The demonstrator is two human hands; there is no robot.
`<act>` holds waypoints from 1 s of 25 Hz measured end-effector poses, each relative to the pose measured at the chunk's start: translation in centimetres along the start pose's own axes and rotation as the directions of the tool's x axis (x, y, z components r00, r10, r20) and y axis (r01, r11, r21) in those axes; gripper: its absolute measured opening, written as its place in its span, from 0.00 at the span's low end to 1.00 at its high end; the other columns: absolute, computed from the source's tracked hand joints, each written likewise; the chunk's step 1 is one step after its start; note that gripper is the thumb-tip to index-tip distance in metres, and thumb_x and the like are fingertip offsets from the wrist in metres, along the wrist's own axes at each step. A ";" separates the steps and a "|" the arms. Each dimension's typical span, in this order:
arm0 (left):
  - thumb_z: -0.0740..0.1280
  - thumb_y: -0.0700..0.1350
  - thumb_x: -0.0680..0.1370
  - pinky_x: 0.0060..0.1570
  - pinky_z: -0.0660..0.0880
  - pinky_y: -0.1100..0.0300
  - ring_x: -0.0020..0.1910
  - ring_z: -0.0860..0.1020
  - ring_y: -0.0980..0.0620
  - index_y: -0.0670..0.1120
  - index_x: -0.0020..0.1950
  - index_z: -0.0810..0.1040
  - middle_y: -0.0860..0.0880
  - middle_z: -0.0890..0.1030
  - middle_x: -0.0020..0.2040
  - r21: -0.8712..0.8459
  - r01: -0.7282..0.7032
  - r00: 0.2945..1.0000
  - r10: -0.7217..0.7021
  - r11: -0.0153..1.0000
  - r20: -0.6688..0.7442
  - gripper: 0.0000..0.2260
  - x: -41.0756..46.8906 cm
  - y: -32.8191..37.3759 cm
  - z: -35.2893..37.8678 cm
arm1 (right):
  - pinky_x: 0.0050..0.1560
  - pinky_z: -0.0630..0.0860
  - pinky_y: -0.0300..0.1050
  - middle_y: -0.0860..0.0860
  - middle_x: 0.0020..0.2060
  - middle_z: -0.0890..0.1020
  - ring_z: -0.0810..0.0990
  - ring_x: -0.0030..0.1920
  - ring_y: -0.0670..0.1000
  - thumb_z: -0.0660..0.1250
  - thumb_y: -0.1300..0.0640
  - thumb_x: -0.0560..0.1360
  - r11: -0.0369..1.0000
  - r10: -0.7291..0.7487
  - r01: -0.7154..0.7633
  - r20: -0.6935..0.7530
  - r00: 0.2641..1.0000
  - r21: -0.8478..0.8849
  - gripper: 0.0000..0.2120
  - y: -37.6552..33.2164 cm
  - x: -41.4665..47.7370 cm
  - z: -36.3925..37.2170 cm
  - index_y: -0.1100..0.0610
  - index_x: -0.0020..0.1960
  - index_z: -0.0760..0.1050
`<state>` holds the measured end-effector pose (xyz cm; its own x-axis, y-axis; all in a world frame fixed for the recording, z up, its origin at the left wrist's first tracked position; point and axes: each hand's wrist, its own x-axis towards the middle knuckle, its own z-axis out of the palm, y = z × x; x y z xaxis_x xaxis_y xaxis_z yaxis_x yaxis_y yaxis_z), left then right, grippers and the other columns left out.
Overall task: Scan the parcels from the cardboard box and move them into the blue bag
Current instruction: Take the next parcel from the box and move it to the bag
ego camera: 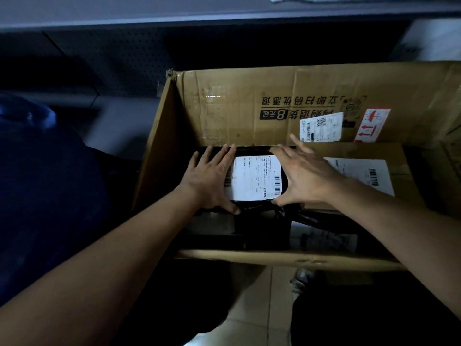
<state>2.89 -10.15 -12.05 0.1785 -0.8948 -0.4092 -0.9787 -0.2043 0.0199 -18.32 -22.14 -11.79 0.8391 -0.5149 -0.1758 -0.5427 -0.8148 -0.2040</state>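
Observation:
A large open cardboard box (224, 113) stands in front of me with parcels inside. A black plastic parcel (257, 178) with a white shipping label lies at the far left of the box. My left hand (212, 176) grips its left end and my right hand (304, 176) grips its right end, thumbs under the near edge. To the right lies a brown carton parcel (404, 168) with a white label. More dark parcels (321, 233) sit lower in the box, in shadow. The blue bag (45, 186) fills the left side, dark and open-topped.
A grey shelf edge (224, 18) runs across the top, with a dark perforated panel (119, 61) below it. The box's near wall (287, 257) crosses just above my legs. Pale floor tiles (254, 308) show between my knees.

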 end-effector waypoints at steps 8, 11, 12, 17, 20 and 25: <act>0.73 0.76 0.57 0.77 0.39 0.40 0.80 0.37 0.45 0.51 0.80 0.32 0.53 0.39 0.82 0.049 -0.114 0.968 0.122 0.992 -0.221 0.68 -4.6 2.5 -6.6 | 0.75 0.33 0.42 0.55 0.76 0.65 0.48 0.80 0.57 0.76 0.28 0.55 0.998 0.039 -0.029 -0.205 0.978 0.053 0.62 1.5 -6.2 -6.2 0.56 0.78 0.55; 0.72 0.76 0.58 0.78 0.40 0.41 0.81 0.40 0.47 0.50 0.82 0.39 0.52 0.46 0.82 0.069 -0.167 0.935 0.180 0.984 -0.305 0.66 -6.7 3.9 -8.7 | 0.79 0.39 0.49 0.56 0.75 0.67 0.54 0.79 0.57 0.73 0.27 0.55 0.999 0.042 -0.042 -0.235 0.971 0.008 0.62 1.6 -9.1 -8.3 0.58 0.77 0.56; 0.72 0.76 0.58 0.78 0.41 0.42 0.81 0.43 0.47 0.50 0.82 0.44 0.51 0.51 0.82 0.079 -0.187 0.914 0.203 0.979 -0.352 0.64 -7.3 4.3 -9.3 | 0.80 0.41 0.51 0.57 0.75 0.67 0.56 0.79 0.57 0.71 0.26 0.55 0.999 0.044 -0.046 -0.241 0.970 -0.004 0.61 1.6 -9.9 -9.0 0.59 0.77 0.57; 0.73 0.74 0.58 0.78 0.45 0.42 0.81 0.51 0.46 0.48 0.80 0.57 0.49 0.63 0.78 0.135 -0.238 0.837 0.274 0.962 -0.474 0.58 -9.6 7.8 -12.9 | 0.80 0.44 0.53 0.58 0.73 0.69 0.61 0.78 0.53 0.74 0.30 0.55 0.993 0.065 -0.093 -0.295 0.953 -0.080 0.60 2.2 -14.2 -13.3 0.61 0.76 0.58; 0.73 0.73 0.57 0.78 0.44 0.44 0.80 0.52 0.46 0.47 0.79 0.58 0.49 0.65 0.76 0.151 -0.271 0.804 0.309 0.951 -0.508 0.57 -10.9 10.2 -15.0 | 0.80 0.42 0.50 0.58 0.72 0.70 0.62 0.77 0.52 0.73 0.30 0.55 0.988 0.087 -0.124 -0.327 0.941 -0.095 0.59 2.7 -17.1 -15.5 0.61 0.75 0.59; 0.73 0.72 0.58 0.78 0.43 0.45 0.80 0.51 0.47 0.47 0.79 0.59 0.50 0.66 0.75 0.186 -0.307 0.750 0.358 0.933 -0.556 0.56 -12.9 13.9 -18.1 | 0.79 0.40 0.49 0.55 0.76 0.65 0.57 0.79 0.50 0.71 0.27 0.56 0.969 0.138 -0.207 -0.399 0.907 -0.137 0.60 3.0 -21.8 -18.5 0.58 0.77 0.56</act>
<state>-11.22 -8.65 10.04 -0.1598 -0.9652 0.2072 -0.9871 0.1580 -0.0254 -37.56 -18.30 9.23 0.7011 -0.6855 0.1965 -0.6945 -0.7189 -0.0296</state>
